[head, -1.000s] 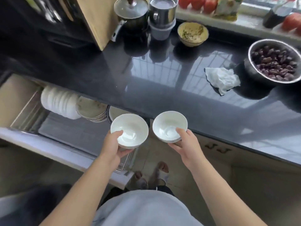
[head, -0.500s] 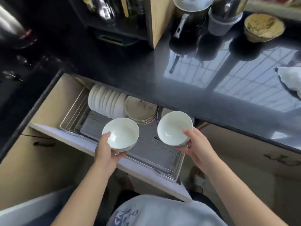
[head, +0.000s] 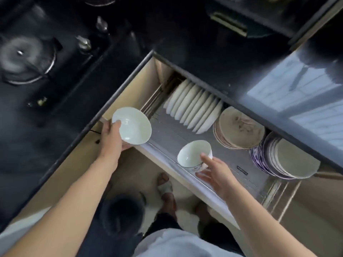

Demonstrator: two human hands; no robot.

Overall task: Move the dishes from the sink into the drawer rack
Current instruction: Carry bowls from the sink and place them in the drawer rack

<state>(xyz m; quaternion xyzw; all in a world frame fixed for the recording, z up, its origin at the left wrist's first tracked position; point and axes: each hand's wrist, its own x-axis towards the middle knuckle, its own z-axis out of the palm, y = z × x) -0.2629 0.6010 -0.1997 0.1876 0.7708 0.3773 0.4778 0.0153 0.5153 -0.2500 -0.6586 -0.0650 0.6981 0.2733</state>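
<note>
While each hand holds one, both bowls point(head: 132, 125) gleam plain white.

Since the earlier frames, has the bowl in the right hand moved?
Yes. The bowl in the right hand has come down and tilted over the drawer rack, nearer the stacked plates.

Two white bowls point(head: 132, 125) point(head: 194, 153), three plate stacks point(head: 193, 106) point(head: 239, 127) point(head: 289, 158), one drawer rack point(head: 172, 134), two hands point(head: 111, 134) point(head: 217, 173)

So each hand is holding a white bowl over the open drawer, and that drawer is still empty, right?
Not empty. The head view shows the drawer already holding a row of white plates and two stacks of dishes. Each hand, left and right, does hold a white bowl.
</note>
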